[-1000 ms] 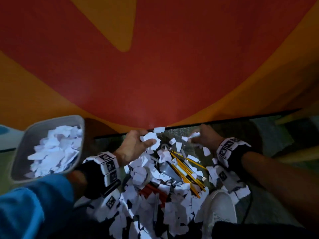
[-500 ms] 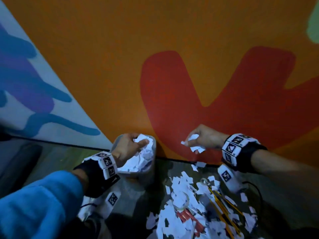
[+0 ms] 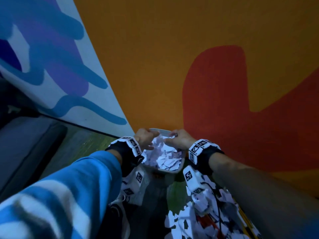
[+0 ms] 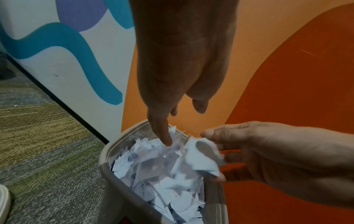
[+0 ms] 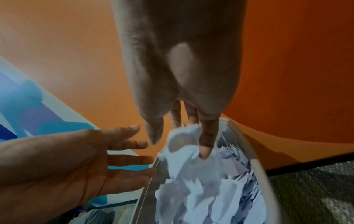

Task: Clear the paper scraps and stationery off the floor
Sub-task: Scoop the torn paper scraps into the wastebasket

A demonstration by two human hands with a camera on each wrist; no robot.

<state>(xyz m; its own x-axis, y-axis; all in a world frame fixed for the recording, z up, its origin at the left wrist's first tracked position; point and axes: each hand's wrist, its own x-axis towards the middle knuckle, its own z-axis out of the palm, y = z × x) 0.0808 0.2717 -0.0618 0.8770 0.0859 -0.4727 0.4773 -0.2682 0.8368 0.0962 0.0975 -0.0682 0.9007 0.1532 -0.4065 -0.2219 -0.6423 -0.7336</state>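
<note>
A grey bin (image 3: 165, 171) heaped with white paper scraps (image 3: 165, 157) stands on the carpet against the orange wall. Both hands hover over its far end. My left hand (image 3: 145, 138) is open, its fingers spread straight (image 5: 132, 145), and one fingertip (image 4: 166, 141) touches the heap. My right hand (image 3: 176, 139) has straight fingers pointing down; a blurred scrap (image 5: 182, 145) lies against one finger while the thumb stands apart from it. More scraps (image 3: 186, 219), yellow pencils (image 3: 248, 221) and something red (image 3: 203, 219) litter the floor at lower right.
The bin sits in a corner between the orange-red wall (image 3: 189, 66) and a white panel with blue shapes (image 3: 60, 75). A dark grey block (image 3: 25, 144) lies to the left. My shoe (image 3: 120, 211) is just below the bin, and a black cable (image 3: 217, 204) crosses the pile.
The view swung left from the floor pile to the bin. Both hands carried scraps from the pile to above the bin; the left has let go and the right has loosened its hold.
</note>
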